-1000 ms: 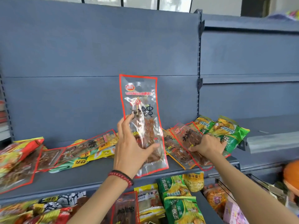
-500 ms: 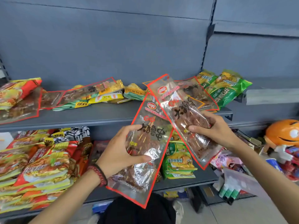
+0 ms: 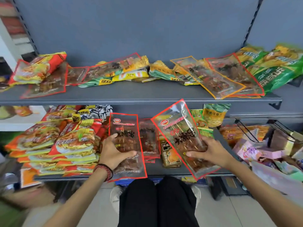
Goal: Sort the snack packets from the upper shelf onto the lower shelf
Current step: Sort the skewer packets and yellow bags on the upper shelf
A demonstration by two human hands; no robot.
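Each hand gripped one clear red-edged skewer packet over the lower shelf (image 3: 152, 172): the left hand (image 3: 113, 153) held the upright packet (image 3: 126, 136), the right hand (image 3: 208, 152) the tilted packet (image 3: 178, 128), hands apart.

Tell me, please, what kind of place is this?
Likely a small shop: grey metal shelving with slotted uprights, many sealed snack packets lying on it, and stacked noodle packs lower down.

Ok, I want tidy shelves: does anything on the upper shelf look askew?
Yes. On the upper shelf, the orange-edged clear packet lies diagonally across its neighbours, its corner reaching the shelf's front edge.
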